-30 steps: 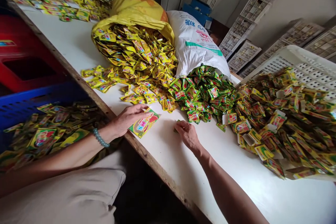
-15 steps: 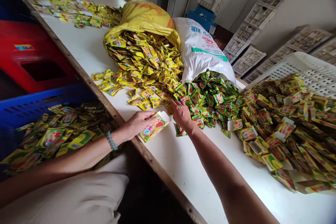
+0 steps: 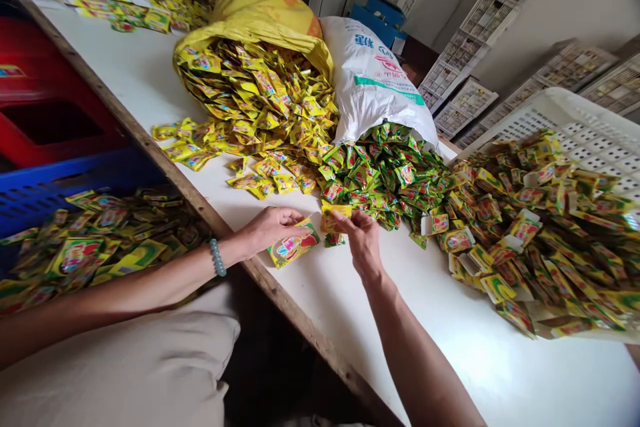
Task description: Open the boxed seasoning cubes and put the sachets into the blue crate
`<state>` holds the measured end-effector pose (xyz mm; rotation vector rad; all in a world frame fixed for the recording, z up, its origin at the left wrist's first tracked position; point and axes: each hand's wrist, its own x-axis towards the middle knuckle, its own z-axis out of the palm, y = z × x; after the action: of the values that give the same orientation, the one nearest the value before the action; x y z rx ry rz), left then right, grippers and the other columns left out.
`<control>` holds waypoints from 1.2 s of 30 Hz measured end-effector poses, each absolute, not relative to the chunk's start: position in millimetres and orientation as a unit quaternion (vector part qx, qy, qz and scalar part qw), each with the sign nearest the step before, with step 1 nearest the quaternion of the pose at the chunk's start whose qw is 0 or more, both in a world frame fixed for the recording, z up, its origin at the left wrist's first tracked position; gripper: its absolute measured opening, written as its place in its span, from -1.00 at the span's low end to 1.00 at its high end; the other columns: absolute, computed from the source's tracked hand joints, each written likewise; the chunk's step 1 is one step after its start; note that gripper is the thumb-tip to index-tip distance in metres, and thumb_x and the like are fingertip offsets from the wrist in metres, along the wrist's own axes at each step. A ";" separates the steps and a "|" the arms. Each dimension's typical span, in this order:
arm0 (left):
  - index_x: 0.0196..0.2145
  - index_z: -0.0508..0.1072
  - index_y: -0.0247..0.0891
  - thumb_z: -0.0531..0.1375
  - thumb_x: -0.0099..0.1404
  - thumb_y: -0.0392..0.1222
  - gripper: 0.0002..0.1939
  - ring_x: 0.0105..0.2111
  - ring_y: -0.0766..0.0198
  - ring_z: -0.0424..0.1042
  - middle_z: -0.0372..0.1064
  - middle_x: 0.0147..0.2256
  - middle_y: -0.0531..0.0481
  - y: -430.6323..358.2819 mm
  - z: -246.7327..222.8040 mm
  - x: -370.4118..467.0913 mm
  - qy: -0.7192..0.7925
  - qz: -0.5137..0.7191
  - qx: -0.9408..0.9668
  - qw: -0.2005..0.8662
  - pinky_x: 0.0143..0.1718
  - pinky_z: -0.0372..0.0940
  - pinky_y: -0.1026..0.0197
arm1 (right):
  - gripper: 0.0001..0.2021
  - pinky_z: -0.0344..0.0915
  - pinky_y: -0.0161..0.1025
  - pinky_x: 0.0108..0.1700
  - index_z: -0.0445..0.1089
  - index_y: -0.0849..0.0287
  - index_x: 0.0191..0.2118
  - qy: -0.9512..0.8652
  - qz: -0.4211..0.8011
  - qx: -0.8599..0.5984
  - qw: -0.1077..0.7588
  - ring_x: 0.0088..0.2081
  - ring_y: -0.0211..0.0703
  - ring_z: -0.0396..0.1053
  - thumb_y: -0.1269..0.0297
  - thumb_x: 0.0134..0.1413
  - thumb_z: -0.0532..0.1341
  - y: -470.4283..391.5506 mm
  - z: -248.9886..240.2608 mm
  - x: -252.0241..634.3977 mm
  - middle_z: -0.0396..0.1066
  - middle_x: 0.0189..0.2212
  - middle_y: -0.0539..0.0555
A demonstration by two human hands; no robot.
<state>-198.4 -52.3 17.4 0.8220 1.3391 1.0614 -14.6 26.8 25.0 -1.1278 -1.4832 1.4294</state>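
Note:
My left hand (image 3: 270, 230), with a beaded bracelet on the wrist, holds a small printed box (image 3: 295, 245) near the table's front edge; its open end faces right. Between the thumb and fingers of my right hand (image 3: 361, 230) is a yellow packet (image 3: 336, 217), just right of the box's open end. Behind my hands, yellow packets (image 3: 270, 100) spill from a yellow sack (image 3: 265, 7). Green packets (image 3: 390, 173) spill from a white sack (image 3: 375, 73) beside it. One green packet (image 3: 334, 239) lies below my right fingers.
At the right, a white basket (image 3: 590, 120) tips out many small boxes (image 3: 560, 233). More boxes fill a blue crate (image 3: 85, 173) at the lower left, beneath a red crate (image 3: 50, 93). The white table (image 3: 350, 320) has a wooden edge.
My right hand has drawn back from the yellow pile with a yellow packet, toward the box. The camera view has shifted slightly. My left hand still holds the box.

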 end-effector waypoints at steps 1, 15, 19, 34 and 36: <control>-0.32 0.52 -0.29 0.43 -0.10 -0.04 -0.60 -0.35 0.17 0.51 0.56 -0.37 -0.01 -52.7 17.6 -196.8 0.568 0.452 0.351 0.591 -0.28 0.38 0.17 | -0.67 0.15 -0.30 -0.44 0.38 0.21 -0.48 -0.568 0.581 -0.441 0.380 -0.53 -0.29 0.20 0.03 -0.17 0.38 20.9 20.1 -12.9 0.33 -0.57 -0.03; -0.35 0.53 -0.33 0.47 -0.19 -0.09 -0.57 -0.44 0.26 0.50 0.57 -0.43 0.00 -52.5 20.5 -189.1 0.569 0.430 0.349 0.607 -0.36 0.39 0.24 | -0.56 -0.13 -0.32 -0.52 0.16 0.17 -0.68 -0.647 0.530 -0.480 0.265 -0.56 -0.37 -0.09 0.02 -0.25 0.38 10.7 19.5 2.0 0.02 -0.69 -0.13; -0.33 0.53 -0.33 0.46 -0.16 -0.07 -0.57 -0.41 0.24 0.51 0.58 -0.39 -0.03 -52.5 17.8 -189.3 0.560 0.429 0.359 0.611 -0.33 0.39 0.21 | -0.55 -0.12 -0.33 -0.54 0.15 0.16 -0.67 -0.643 0.550 -0.472 0.249 -0.57 -0.37 -0.09 -0.01 -0.23 0.37 10.8 17.3 0.4 0.02 -0.70 -0.14; -0.32 0.47 -0.31 0.43 -0.19 -0.02 -0.52 -0.48 0.20 0.49 0.54 -0.44 -0.01 -55.3 19.4 -201.6 0.630 0.462 0.302 0.546 -0.44 0.34 0.22 | -0.82 0.23 -0.22 -0.21 0.35 0.14 -0.52 -0.741 0.292 -0.548 0.257 -0.30 -0.13 0.28 0.17 -0.11 0.31 24.2 -4.9 3.0 0.35 -0.39 0.05; -0.32 0.46 -0.32 0.43 -0.18 -0.02 -0.52 -0.49 0.21 0.48 0.54 -0.44 0.00 -55.8 19.4 -202.7 0.627 0.461 0.307 0.548 -0.45 0.33 0.22 | -0.76 0.21 -0.23 -0.26 0.26 0.13 -0.59 -0.730 0.310 -0.555 0.252 -0.36 -0.16 0.24 0.20 -0.15 0.33 24.6 -7.8 4.0 0.31 -0.47 0.01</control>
<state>-202.7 -55.8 19.4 0.7266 1.4858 1.0914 4.0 24.6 -7.8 -1.5095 -1.9858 0.8433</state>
